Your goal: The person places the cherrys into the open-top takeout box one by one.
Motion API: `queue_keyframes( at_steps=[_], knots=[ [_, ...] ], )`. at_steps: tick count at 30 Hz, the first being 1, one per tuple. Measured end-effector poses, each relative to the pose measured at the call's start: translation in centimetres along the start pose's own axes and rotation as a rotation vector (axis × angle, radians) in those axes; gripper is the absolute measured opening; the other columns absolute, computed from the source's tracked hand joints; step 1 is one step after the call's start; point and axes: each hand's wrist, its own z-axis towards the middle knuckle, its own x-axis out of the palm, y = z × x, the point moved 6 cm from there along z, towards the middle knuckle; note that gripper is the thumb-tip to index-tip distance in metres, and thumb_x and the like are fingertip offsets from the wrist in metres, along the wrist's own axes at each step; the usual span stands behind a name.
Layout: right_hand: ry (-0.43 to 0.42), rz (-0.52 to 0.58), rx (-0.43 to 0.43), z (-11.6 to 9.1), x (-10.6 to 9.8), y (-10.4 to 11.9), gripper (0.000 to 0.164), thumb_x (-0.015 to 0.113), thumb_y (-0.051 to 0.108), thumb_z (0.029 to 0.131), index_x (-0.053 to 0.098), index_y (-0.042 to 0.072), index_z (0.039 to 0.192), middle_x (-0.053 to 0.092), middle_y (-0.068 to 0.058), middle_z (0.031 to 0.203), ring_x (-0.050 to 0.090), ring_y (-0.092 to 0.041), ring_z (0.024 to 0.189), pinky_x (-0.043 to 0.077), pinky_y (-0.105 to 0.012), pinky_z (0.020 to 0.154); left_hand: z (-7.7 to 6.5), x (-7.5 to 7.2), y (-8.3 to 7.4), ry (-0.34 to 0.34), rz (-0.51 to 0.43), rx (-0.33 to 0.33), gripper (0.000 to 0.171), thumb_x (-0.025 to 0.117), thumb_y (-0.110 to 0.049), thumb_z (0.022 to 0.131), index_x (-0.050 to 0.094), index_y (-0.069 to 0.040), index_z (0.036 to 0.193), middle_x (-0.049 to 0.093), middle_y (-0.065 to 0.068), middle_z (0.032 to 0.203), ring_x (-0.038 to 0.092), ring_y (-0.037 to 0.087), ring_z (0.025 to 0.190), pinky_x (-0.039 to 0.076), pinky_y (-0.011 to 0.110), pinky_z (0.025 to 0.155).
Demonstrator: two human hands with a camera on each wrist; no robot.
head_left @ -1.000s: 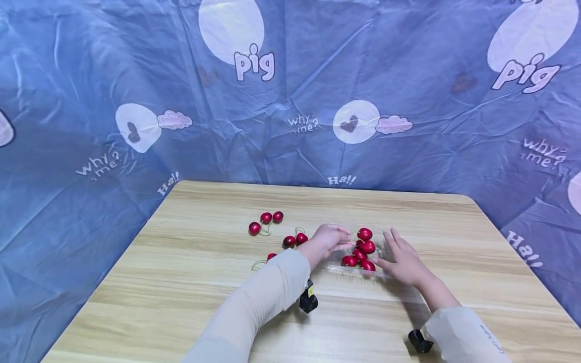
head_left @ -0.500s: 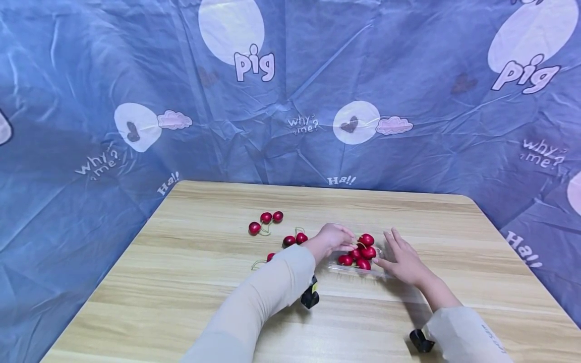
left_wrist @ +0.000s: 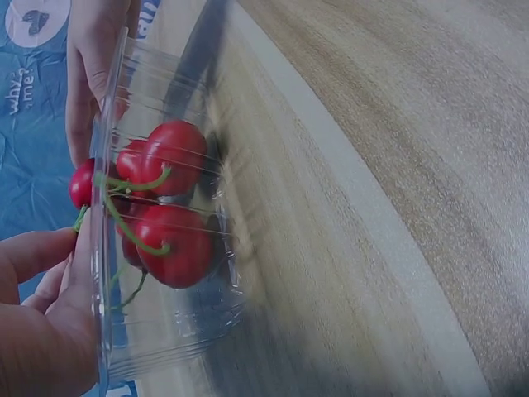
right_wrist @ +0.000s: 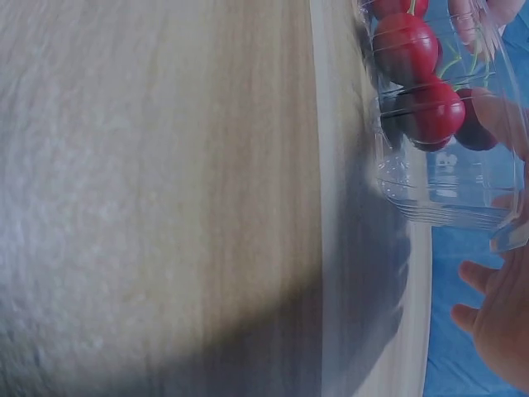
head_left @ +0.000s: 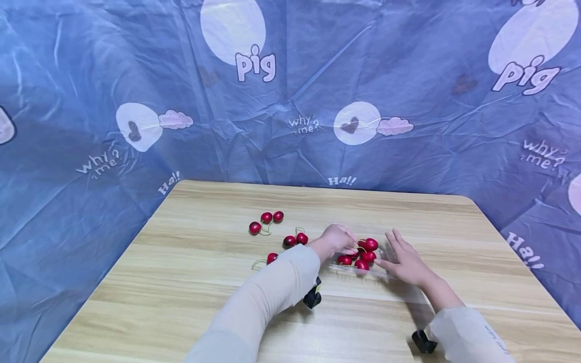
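The left hand [head_left: 338, 239] pinches a stem [left_wrist: 81, 218]; two cherries [head_left: 371, 244] have slid nearer, seemingly settling in the box [head_left: 337, 267] beside the straight-fingered right hand [head_left: 409, 263].

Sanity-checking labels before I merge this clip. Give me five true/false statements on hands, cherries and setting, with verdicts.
1. The left grip pinches a cherry stem. True.
2. The right grip is at one end of the clear container. True.
3. Every cherry is inside the container. False: several loose cherries lie on the table.
4. The right grip is a tight fist. False: its fingers are spread.
5. The backdrop has printed lettering. True.
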Motion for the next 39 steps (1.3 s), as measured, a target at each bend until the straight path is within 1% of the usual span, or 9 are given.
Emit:
queue_keyframes(
  at_steps=[3,9,17,22,31,35,39],
  knots=[
    [-0.005,-0.003,-0.003,0.0,0.0,0.0,0.081,0.058,0.038,0.079,0.018,-0.007,0.133,0.006,-0.031,0.136,0.011,-0.054,0.116,0.011,-0.068,0.09,-0.1,0.2,0.0,-0.004,0.03,0.015,0.013,0.051,0.017,0.074,0.06,0.011,0.082,0.061,0.015,0.066,0.062,0.025,0.063,0.055,0.027,0.06],
    [-0.013,-0.005,-0.014,-0.1,-0.1,0.3,0.078,0.058,0.034,0.08,0.018,-0.008,0.132,0.007,-0.032,0.135,0.012,-0.054,0.116,0.011,-0.067,0.09,-0.3,0.8,0.2,-0.02,0.063,0.032,0.012,0.052,0.017,0.073,0.061,0.009,0.078,0.062,0.016,0.066,0.062,0.026,0.064,0.055,0.024,0.054],
    [-0.02,-0.031,-0.026,-0.1,-0.2,0.6,0.078,0.057,0.036,0.08,0.019,-0.008,0.132,0.008,-0.032,0.135,0.013,-0.055,0.115,0.012,-0.067,0.091,-0.3,1.6,0.5,-0.072,0.096,0.016,0.01,0.055,0.016,0.071,0.061,0.008,0.072,0.06,0.013,0.061,0.062,0.025,0.061,0.054,0.023,0.05],
    [-0.017,-0.026,-0.016,-0.1,-0.1,0.6,0.079,0.057,0.038,0.08,0.018,-0.008,0.132,0.008,-0.031,0.136,0.012,-0.054,0.116,0.011,-0.067,0.091,-0.3,2.0,0.7,-0.093,0.095,0.002,0.012,0.056,0.019,0.068,0.062,0.009,0.072,0.06,0.012,0.06,0.062,0.024,0.059,0.053,0.022,0.047],
    [-0.018,-0.031,-0.013,-0.1,-0.1,0.5,0.08,0.057,0.038,0.08,0.019,-0.008,0.132,0.009,-0.032,0.135,0.013,-0.054,0.116,0.013,-0.067,0.091,-0.7,2.0,0.6,-0.084,0.101,-0.011,0.009,0.057,0.015,0.071,0.062,0.008,0.075,0.061,0.013,0.062,0.062,0.022,0.058,0.053,0.021,0.049],
    [-0.02,-0.035,-0.015,-0.1,-0.1,0.4,0.08,0.056,0.039,0.08,0.019,-0.009,0.132,0.009,-0.032,0.135,0.013,-0.054,0.115,0.013,-0.067,0.091,-0.8,1.9,0.4,-0.059,0.107,-0.012,0.009,0.056,0.014,0.072,0.062,0.008,0.075,0.062,0.014,0.063,0.061,0.021,0.057,0.054,0.022,0.05],
    [-0.017,-0.028,-0.008,-0.2,-0.2,0.5,0.08,0.056,0.04,0.08,0.019,-0.008,0.132,0.008,-0.032,0.135,0.012,-0.054,0.115,0.012,-0.067,0.091,-1.1,1.5,0.0,-0.029,0.104,-0.003,0.01,0.056,0.013,0.073,0.063,0.009,0.079,0.062,0.015,0.065,0.062,0.021,0.059,0.054,0.022,0.052]
  ],
)
